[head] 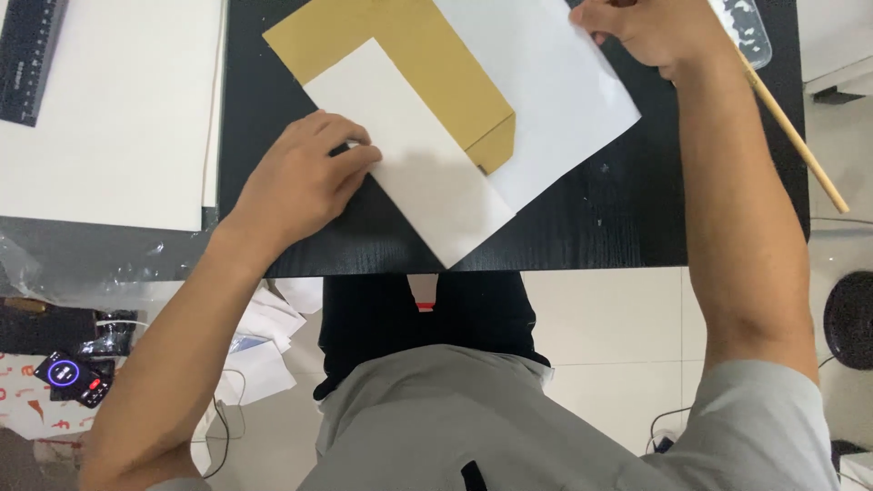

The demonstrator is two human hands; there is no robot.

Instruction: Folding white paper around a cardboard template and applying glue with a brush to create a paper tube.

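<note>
Left hand (305,177) is pressing down, fingers curled and bunched, on the left edge of the white folded flap (414,164) of a gold-backed paper sheet (427,55) lying on the black bench (582,227); right hand (650,32) is holding the far right part of the sheet, fingers closed on its edge, though the grip is partly cropped; a wooden stick (796,136) is lying just beside the right forearm; risk: the sheet is sitting askew and may be sliding on the smooth bench, making the crease crooked; the forearm may be nudging the stick off the edge.
</note>
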